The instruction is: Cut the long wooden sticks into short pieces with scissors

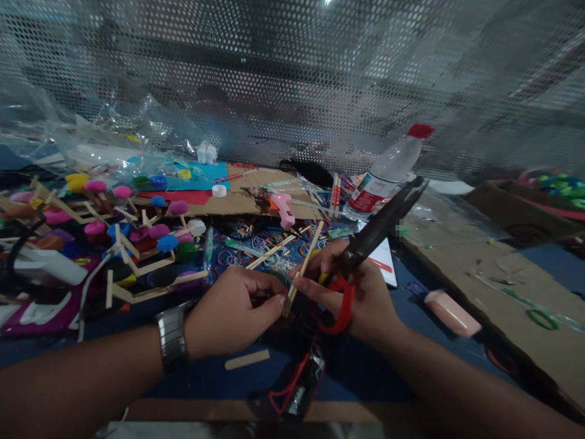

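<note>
My left hand (237, 311), with a metal watch on the wrist, pinches the lower end of thin wooden sticks (315, 239). The sticks slant up and away between both hands. My right hand (365, 292) is closed around red-handled scissors (381, 222), dark blades pointing up and to the right. Its thumb and fingertips also touch the sticks. A short flat craft-stick piece (247, 360) lies below my left hand. Just under the scissors handle is a red and black object (299, 381) that I cannot make out clearly.
Craft-stick frames with colourful caps (158, 231) crowd the left. A pink glue gun (284, 210), cardboard (256, 186) and rubber bands are behind my hands. A water bottle (386, 167) tilts at back right. A phone (384, 259) and a pale pink block (452, 312) lie right.
</note>
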Demonstrator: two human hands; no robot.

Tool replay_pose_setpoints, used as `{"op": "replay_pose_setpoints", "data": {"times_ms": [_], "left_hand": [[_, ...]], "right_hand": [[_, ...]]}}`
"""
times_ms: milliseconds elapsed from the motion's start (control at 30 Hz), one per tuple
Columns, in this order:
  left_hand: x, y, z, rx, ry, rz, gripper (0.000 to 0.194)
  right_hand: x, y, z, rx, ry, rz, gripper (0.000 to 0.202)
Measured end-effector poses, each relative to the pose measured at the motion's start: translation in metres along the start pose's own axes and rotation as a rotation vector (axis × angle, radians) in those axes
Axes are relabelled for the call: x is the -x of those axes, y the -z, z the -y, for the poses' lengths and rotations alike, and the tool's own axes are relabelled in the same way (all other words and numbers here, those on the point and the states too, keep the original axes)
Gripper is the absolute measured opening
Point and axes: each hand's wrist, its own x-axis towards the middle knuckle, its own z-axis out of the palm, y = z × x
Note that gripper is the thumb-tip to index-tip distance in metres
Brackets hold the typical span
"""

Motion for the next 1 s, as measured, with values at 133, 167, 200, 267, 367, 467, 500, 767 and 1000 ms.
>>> {"op": "replay_pose_setpoints", "data": {"times_ms": [133, 167, 200, 267, 367, 467, 500, 767, 1000], "left_hand": [[0.0007, 0.0001, 0.0020, -0.016, -0.038, 0.019, 0.022], [0.0006, 0.0001, 0.0027, -0.022, -0.042, 0.021, 0.022], [0.0005, -0.0001, 0.0035, -0.028, -0.044, 0.021, 0.022], [0.0003, -0.0003, 0.0048, -0.041, -0.040, 0.020, 0.021], [0.0005, -0.0001, 0.0054, -0.063, -0.028, 0.017, 0.021], [0.0010, 0.0007, 0.0046, -0.085, -0.021, 0.007, 0.021], [0.0011, 0.0010, 0.0042, -0.090, -0.023, 0.004, 0.022], [-0.0005, 0.0022, 0.0033, -0.128, -0.020, -0.006, 0.024], [-0.0018, 0.0015, 0.0009, -0.092, -0.036, 0.010, 0.025]], "right_hand": [[0.0003, 0.0007, 0.0008, -0.013, -0.004, 0.020, 0.034], [0.0001, 0.0008, 0.0009, -0.012, -0.003, 0.018, 0.034], [-0.0001, 0.0009, 0.0008, -0.008, -0.003, 0.017, 0.035], [-0.0004, 0.0009, 0.0007, 0.000, 0.000, 0.017, 0.035], [-0.0002, 0.0003, 0.0006, -0.010, 0.009, 0.026, 0.033], [0.0002, -0.0004, 0.0006, -0.046, 0.020, 0.034, 0.032], [0.0003, -0.0005, 0.0007, -0.055, 0.023, 0.033, 0.032], [0.0014, -0.0001, -0.0002, -0.072, 0.009, 0.018, 0.031], [0.0009, 0.0007, -0.0012, -0.052, 0.000, 0.009, 0.032]]}}
